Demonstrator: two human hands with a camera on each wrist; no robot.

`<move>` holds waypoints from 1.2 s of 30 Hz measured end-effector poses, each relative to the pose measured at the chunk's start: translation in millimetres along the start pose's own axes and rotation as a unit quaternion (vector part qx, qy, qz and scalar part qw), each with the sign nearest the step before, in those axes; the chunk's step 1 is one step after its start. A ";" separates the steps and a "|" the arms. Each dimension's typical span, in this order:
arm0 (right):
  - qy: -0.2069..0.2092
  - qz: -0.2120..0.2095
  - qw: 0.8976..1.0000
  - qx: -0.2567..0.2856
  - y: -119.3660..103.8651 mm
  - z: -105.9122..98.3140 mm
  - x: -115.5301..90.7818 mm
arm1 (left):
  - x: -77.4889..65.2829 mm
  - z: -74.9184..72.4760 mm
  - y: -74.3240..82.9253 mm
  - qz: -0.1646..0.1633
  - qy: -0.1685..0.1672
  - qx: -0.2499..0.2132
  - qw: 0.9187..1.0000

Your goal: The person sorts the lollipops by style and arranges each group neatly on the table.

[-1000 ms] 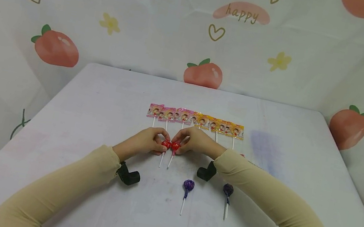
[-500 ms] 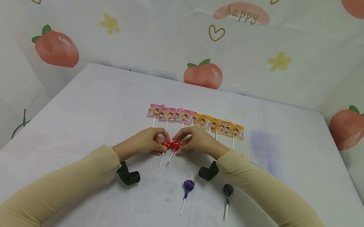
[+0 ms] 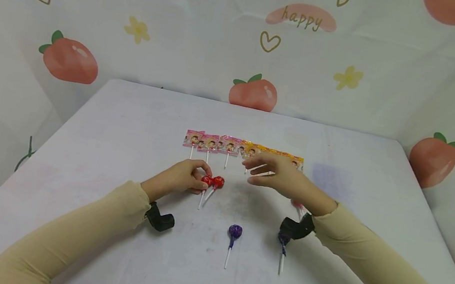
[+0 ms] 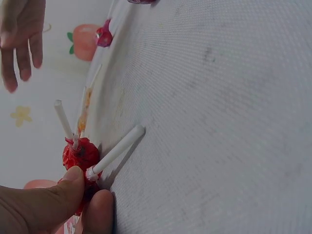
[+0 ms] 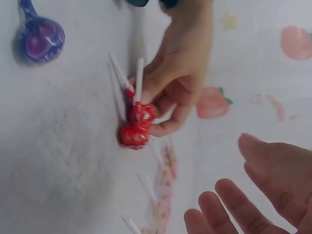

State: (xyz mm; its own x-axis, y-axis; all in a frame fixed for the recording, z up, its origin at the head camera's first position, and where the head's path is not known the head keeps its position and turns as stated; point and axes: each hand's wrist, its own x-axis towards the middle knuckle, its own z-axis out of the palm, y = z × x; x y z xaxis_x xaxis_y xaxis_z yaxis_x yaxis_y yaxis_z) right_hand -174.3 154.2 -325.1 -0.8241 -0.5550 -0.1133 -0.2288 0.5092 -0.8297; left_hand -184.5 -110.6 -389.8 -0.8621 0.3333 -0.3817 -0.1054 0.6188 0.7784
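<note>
My left hand [image 3: 182, 174] pinches a red-wrapped lollipop [image 4: 90, 190] by its round head, thumb on the near side. A second red lollipop [image 3: 218, 182] lies right against it, its white stick slanting toward the first one's stick. To the right, my right hand [image 3: 281, 176] is raised over the table with fingers extended and nothing in them. In the right wrist view both red heads show close together beside the left fingers, and the right hand's fingers [image 5: 239, 204] are spread apart from them.
Behind the hands runs a row of flat-packed lollipops, pink packets [image 3: 210, 143] left and yellow packets [image 3: 252, 150] right, partly covered by the right hand. Nearer lie two purple lollipops [image 3: 235, 231], one partly under the black wrist mount [image 3: 297, 227]. A reddish lollipop [image 3: 298, 206] shows beneath the right wrist.
My right hand has let go of the second red lollipop and moved right and up. That lollipop's stick now slants further left. The left hand stays in place.
</note>
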 end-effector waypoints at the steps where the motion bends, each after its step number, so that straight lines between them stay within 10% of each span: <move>1: 0.010 -0.003 1.000 0.001 0.6 -1.8 -6.1 | -0.1 -0.2 -0.1 -0.001 0.000 0.000 1.000; 11: 0.073 -0.035 0.996 -0.038 11.7 5.0 -60.8 | 1.4 -0.8 -2.2 -0.001 0.003 0.014 1.000; 36: 0.013 -0.016 0.999 -0.036 69.9 27.8 -117.6 | 2.2 -0.6 -1.6 0.000 -0.004 0.003 1.000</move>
State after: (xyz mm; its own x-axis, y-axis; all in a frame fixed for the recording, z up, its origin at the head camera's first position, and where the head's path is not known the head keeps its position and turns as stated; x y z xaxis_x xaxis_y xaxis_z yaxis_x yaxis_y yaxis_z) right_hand -79.0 236.8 -384.9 -0.8290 -0.5545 -0.0729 -0.2909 0.5388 -0.7906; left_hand -186.5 -111.2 -391.5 -0.8582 0.3393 -0.3852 -0.1014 0.6236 0.7752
